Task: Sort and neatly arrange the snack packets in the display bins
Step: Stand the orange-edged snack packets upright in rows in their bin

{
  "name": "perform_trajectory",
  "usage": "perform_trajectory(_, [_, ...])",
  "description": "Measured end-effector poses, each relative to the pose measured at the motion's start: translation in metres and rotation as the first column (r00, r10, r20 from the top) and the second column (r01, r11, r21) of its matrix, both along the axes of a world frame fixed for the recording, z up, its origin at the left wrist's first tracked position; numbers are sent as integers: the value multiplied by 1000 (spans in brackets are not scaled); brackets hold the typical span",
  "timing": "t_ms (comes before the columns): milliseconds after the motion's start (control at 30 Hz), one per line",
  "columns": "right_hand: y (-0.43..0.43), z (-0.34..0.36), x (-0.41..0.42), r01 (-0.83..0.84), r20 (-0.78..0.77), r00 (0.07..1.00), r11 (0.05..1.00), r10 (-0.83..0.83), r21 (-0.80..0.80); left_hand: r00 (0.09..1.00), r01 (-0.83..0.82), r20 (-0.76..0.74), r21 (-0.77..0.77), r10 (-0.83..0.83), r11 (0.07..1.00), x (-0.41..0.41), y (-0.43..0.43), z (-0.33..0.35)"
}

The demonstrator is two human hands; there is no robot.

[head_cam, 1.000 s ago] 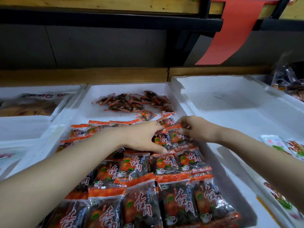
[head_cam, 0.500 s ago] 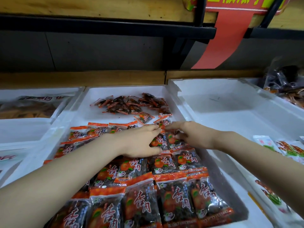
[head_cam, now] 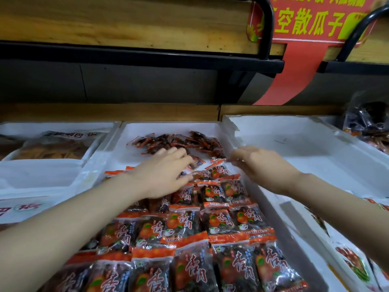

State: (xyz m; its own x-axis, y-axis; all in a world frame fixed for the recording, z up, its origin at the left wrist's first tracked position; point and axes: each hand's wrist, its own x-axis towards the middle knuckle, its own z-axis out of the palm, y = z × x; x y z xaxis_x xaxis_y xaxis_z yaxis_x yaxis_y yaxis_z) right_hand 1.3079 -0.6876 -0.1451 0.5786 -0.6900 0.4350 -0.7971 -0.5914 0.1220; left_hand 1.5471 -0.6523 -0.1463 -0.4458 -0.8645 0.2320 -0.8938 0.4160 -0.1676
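Snack packets (head_cam: 219, 224) in red and black wrappers are lying in overlapping rows, filling the near part of the middle white foam bin (head_cam: 168, 125). At the far end of this bin, a loose pile of smaller packets (head_cam: 174, 142) in the same colours is sitting in a jumble.

We are reaching both bare arms forward over the rows. Our left hand (head_cam: 166, 175) is lying palm down over the farthest row, its fingers spread and fairly straight. The fingertips are reaching the near edge of the loose pile.

Our right hand (head_cam: 261, 165) is stretching in over the bin's right wall, with the fingers close together and pointing left. A small packet (head_cam: 217, 159) is lying just beside the fingertips. Blur is hiding them, so we cannot tell whether they are pinching it.

To the right, a second white bin (head_cam: 294, 128) is standing against the middle one, with a few green and red packets (head_cam: 353, 262) at its near end. To the left, a third bin is holding a clear bag of pale yellow strips (head_cam: 52, 149). Above the bins, a wooden shelf (head_cam: 126, 22) is carrying a red sign with yellow characters (head_cam: 305, 26).
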Motion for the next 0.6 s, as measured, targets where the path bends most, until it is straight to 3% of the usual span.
perform_trajectory(133, [-26, 12, 10, -4, 80, 997, 999, 9, -52, 998, -67, 1, -109, 68, 992, 31, -19, 12])
perform_trajectory(233, [-56, 10, 21, 10, 96, 995, 1000, -11, 17, 993, -116, -5, -93, 116, 989, 45, -41, 10])
perform_trajectory(467, [-128, -12, 46, 128, 59, 985, 912, -164, 389, 974, -220, -10, 160, 225, 962, 66, -113, -7])
perform_trajectory(600, [-164, -24, 57, 175, -9, 981, 861, -194, 478, 970, -168, -104, 360, 218, 918, 72, -147, -22])
